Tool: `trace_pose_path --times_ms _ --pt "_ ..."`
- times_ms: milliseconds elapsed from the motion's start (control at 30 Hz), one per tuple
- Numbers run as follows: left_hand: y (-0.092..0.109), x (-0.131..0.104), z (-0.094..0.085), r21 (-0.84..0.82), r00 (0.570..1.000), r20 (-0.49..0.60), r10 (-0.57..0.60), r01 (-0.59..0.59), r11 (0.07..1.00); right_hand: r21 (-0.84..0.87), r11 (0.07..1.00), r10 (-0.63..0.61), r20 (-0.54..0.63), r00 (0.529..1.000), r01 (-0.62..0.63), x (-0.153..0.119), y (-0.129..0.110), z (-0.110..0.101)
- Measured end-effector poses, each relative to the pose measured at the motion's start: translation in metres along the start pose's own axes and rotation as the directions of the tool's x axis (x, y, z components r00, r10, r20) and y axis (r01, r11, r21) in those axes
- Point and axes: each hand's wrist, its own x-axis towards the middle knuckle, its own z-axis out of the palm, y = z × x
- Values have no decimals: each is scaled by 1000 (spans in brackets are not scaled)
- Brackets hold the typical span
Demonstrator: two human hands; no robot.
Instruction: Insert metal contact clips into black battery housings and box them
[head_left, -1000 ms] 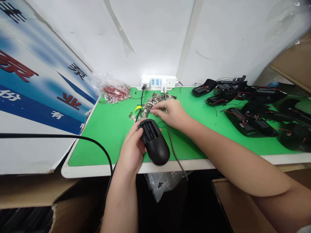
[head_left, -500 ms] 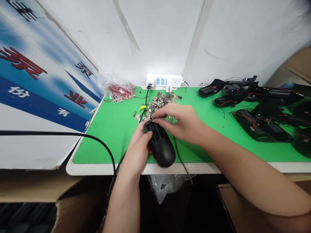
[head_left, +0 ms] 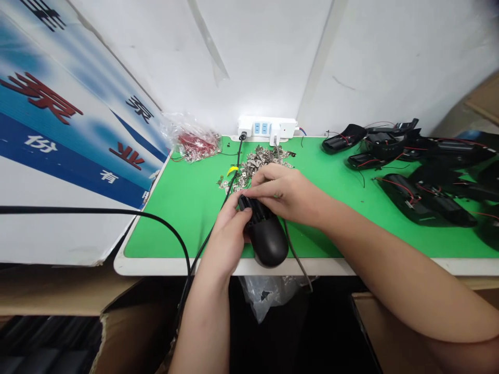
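Observation:
A black plastic housing point(head_left: 268, 241) with a rounded near end and a slotted far end is held above the front of the green mat. My left hand point(head_left: 230, 228) wraps its left side, thumb lying on the slotted part. At the far end, the fingertips of my right hand point(head_left: 283, 192) are pinched together against the housing. Whatever small piece they may hold is hidden by the fingers. Just beyond my hands lies a heap of small metal contact pieces point(head_left: 259, 161).
Several black housings with red wires point(head_left: 424, 200) lie at the right. A white power strip point(head_left: 267, 128) stands against the wall, cables running forward from it. A plastic bag with red wires point(head_left: 197, 143) sits at the back left. Cardboard boxes point(head_left: 128, 332) stand below the table edge.
The whole scene has shifted slightly right as the camera turned. My right fingers have closed in lower over the housing's far end; my left hand keeps its hold.

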Motion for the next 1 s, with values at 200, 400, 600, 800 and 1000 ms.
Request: trace_pose_path --times_ms 200,400,600,800,1000 --pt "0 0 1 -3 999 -44 -3 3 1000 81 986 141 57 988 -145 0 -3 -3" --pt "0 1 3 4 993 -47 105 -105 994 335 893 271 137 953 -302 0 -2 -7" --pt "3 -2 5 105 994 -47 98 -92 990 527 751 304 258 917 -398 -2 -5 -11" --pt "4 -4 8 33 996 -92 19 -16 999 621 540 467 341 816 -568 -6 -1 -19" --pt "2 -5 6 87 996 -87 20 -13 996 532 527 474 463 749 -663 -8 0 -20"
